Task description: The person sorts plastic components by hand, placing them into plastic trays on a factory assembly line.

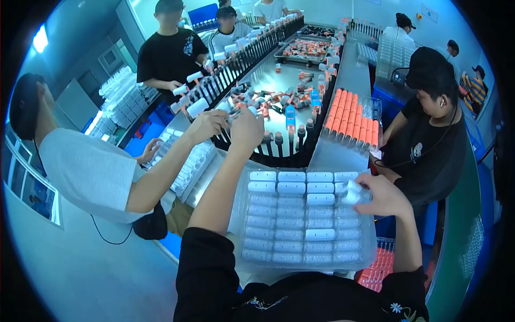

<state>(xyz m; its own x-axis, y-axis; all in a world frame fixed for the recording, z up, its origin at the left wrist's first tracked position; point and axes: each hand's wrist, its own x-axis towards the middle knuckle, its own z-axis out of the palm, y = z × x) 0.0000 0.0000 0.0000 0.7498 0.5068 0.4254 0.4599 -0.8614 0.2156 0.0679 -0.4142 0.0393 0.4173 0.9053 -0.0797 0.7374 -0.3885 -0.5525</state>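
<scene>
Black shirt front (pixel 300 300) nearest me, head view. Just beyond it, a clear plastic tray (pixel 367 241), four pockets across, about eight deep.

Right hand (pixel 387 194): thumb and fingers narrowed on a white piece (pixel 353 197) at the tray's upper right corner; possibly two together, overlap hides which. Left hand (pixel 248 130): reached out to the near end of the peg line, fingers bent. Something pale shows at the tips; cannot tell if I grip it. A neighbour's hand (pixel 208 126) is just beside it, on the left.

Handling, my guess: white pieces light, stiff, smooth, a bit slippery, not very fragile. Best hold: thumb and fingertips across the rounded sides. Tray looks thin and bendy; better taken by the rim.

Counts. Seated white pieces: nine clear. Four in the top row, three in the second, one in the third, one lower down; those last two share the third column from the left. A possible tenth by my right fingers. Blue pieces (pixel 290 115) at the pegs: two. Trays of orange tubes (pixel 343 110) on the right-hand bench: one; tubes too overlapped to count. Loose parts (pixel 271 102) inside the peg line: a heap, past counting.
</scene>
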